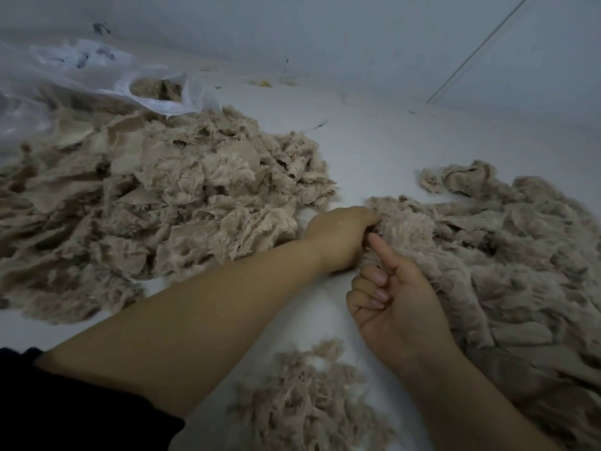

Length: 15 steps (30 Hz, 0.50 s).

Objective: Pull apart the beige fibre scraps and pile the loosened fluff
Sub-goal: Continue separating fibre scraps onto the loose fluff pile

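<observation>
A big heap of beige fibre scraps (156, 196) covers the left of the white surface. A second beige heap (487, 255) spreads over the right side. My left hand (338, 237) reaches across to the near-left edge of the right heap, its fingers curled into the fibres there and gripping them. My right hand (393, 307) lies palm up against the same edge, just below the left hand. Its index finger points up at the gripped tuft and the other fingers are loosely curled, holding nothing. A small pile of loose fluff (309, 402) lies near me between my forearms.
A clear plastic bag (97, 83) with more beige scraps inside lies at the back left, its mouth toward the left heap. A pale wall rises behind. Bare white surface (374, 151) runs between the two heaps. A dark sleeve (65, 411) fills the lower left corner.
</observation>
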Available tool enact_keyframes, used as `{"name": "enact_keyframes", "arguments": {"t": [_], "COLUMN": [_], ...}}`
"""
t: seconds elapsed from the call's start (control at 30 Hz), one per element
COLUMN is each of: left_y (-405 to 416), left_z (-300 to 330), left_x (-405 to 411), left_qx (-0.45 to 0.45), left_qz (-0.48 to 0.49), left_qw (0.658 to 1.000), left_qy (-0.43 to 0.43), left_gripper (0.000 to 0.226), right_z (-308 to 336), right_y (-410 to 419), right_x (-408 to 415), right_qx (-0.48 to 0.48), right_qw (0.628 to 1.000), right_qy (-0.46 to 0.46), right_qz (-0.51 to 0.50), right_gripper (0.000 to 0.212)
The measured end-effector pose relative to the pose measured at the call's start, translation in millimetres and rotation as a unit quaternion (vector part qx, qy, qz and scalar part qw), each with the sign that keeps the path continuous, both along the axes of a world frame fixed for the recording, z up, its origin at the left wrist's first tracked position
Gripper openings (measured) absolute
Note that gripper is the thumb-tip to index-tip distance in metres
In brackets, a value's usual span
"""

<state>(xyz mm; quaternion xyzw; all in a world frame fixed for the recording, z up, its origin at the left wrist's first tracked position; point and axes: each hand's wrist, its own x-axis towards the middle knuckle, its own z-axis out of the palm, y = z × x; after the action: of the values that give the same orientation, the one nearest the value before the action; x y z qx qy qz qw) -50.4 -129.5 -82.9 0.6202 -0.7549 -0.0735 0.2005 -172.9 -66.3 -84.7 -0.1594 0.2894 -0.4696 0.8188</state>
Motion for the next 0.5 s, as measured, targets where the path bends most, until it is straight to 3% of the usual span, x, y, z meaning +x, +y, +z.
{"name": "enact_keyframes", "arguments": {"t": [0.13,0.23,0.37,0.5], "left_y": [21,39,55,61], "left_z": [-9,-9,-9,-6], "left_x": [12,23,32,37], "left_qx": [-0.031,0.001,0.066,0.072], "left_qz": [-0.072,-0.119,-0.130,-0.106], "left_qw": [0.989,0.971,0.952,0.920], "left_qy": [0.122,0.209,0.268,0.371], "left_gripper": [0.014,0.009,0.015,0.007], "right_z": [1,1,4,4], "right_y": [-1,0,2,1], "right_x": [0,-1,-1,-1], "right_qx": [-0.002,-0.013,-0.024,0.000], "right_qw": [1.000,1.000,0.997,0.997], "right_qy": [-0.010,-0.007,0.000,-0.008], "right_qz": [0.006,0.016,0.068,0.079], "right_gripper": [0.042,0.044,0.058,0.050]}}
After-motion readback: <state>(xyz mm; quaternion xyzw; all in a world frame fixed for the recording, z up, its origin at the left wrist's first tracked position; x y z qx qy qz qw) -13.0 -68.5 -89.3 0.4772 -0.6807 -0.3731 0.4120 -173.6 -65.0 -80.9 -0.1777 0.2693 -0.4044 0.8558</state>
